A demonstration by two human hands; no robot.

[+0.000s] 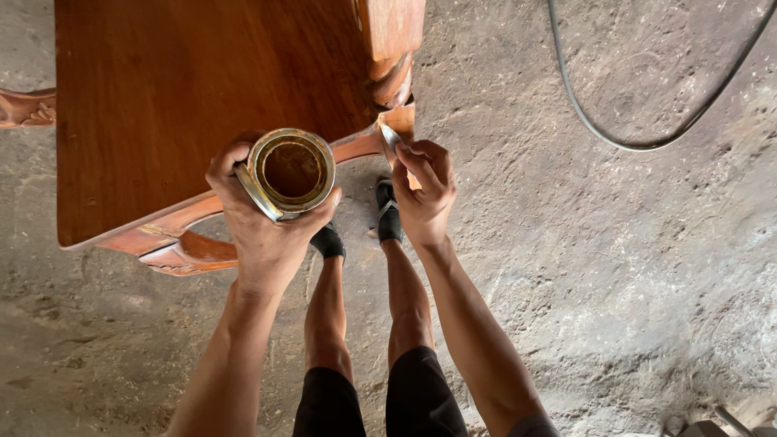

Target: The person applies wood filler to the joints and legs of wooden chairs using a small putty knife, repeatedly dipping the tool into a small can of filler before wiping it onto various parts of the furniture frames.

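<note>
My left hand (pixel 259 222) grips a round open tin (pixel 291 170) with brown filler or stain inside, its loose lid held against the side. My right hand (pixel 425 190) pinches a small flat metal scraper (pixel 391 135) and presses its tip against the corner of a reddish-brown wooden table (pixel 186 97). The table has a glossy top and a carved, curved apron. The tin hangs just over the table's near edge.
A black cable (pixel 615 137) loops across the dusty concrete floor (pixel 615 267) at the upper right. My legs and dark shoes (pixel 389 210) stand right under the table's near edge. Another carved wooden piece (pixel 24 109) pokes in at the left edge.
</note>
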